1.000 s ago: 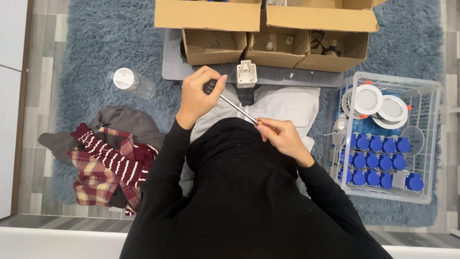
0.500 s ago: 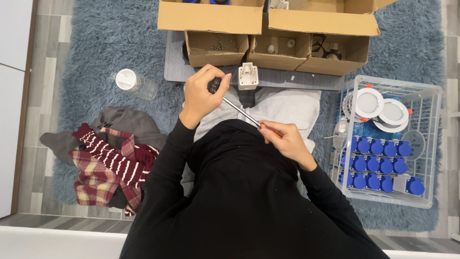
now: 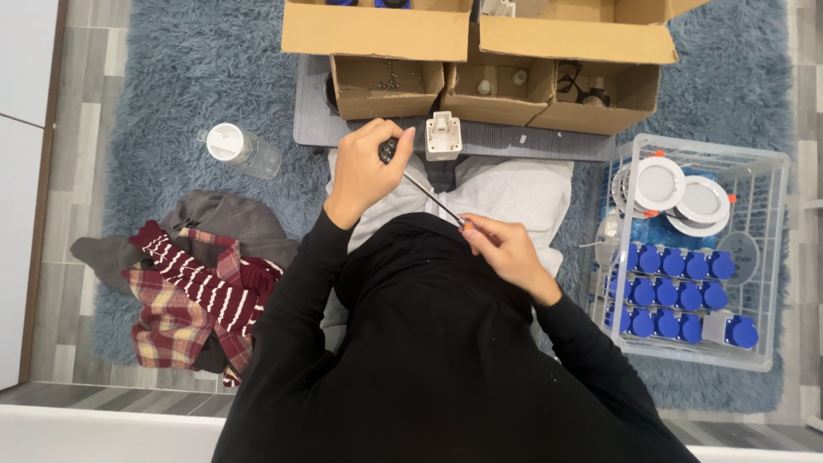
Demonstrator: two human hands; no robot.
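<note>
Gripping screwdriver (image 3: 424, 193) handle: left hand (image 3: 364, 171), fist closed, above lap. Right hand (image 3: 506, 249) pinched at shaft tip; piece held there hidden by fingers. White part (image 3: 443, 135) at grey tray (image 3: 514, 137) front edge.

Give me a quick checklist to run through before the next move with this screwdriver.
1. Left hand grips screwdriver handle: ok.
2. Right hand pinches the tip end: ok.
3. What sits at the tip: cannot tell, fingers cover it.
4. White part on the grey board, upright, close by: ok.
5. Crate of blue caps beside the right arm: ok.
</note>
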